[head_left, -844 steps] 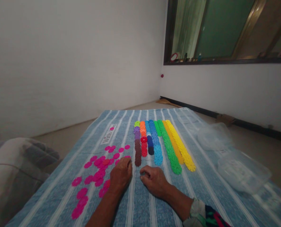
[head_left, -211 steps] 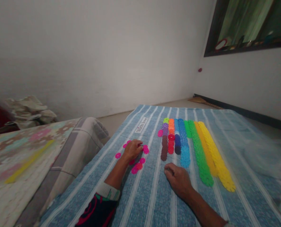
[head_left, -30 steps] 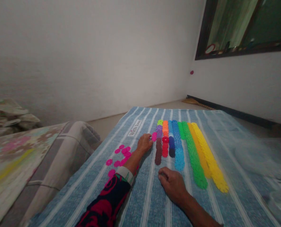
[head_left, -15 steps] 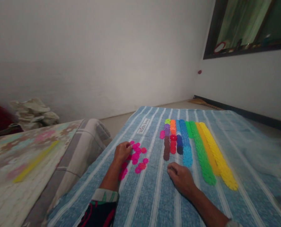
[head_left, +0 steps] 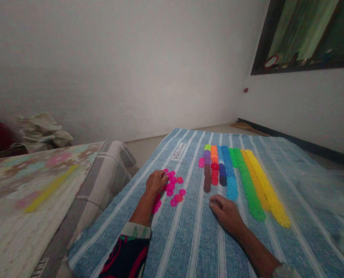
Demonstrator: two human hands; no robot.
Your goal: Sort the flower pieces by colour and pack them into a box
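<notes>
Discs, pink [head_left: 171,187] with scalloped edges, lie in a loose cluster on the striped cloth [head_left: 193,247] covering the surface, under and just to the right of the left hand [head_left: 160,177]. Many overlap; a few are nearer red. A separate pink stack [head_left: 201,162] sits beside the purple run [head_left: 207,156] of the sorted rows, above the brown run [head_left: 207,178].

Left hand: fingers bent downward at the cluster's far left edge, apparently in contact. Whether a disc is pinched cannot be told; the tips are partly hidden. Right hand [head_left: 225,213]: resting on the cloth below the brown and blue rows [head_left: 232,187], fingers curled closed; no disc shows in it.

Handling: the discs look thin and flat, probably light plastic. Expect them to be fairly stiff, with slight flex, and unlikely to break under finger pressure. Smooth faces may slide over one another, so a push on one could shift its neighbours.

Grip: pinch by the rim, thumb and forefinger on opposite sides. Where discs overlap, the raised edge should offer the easiest hold. Flat-lying discs may need tipping with a fingertip; the cloth may wrinkle if pressed hard.
</notes>
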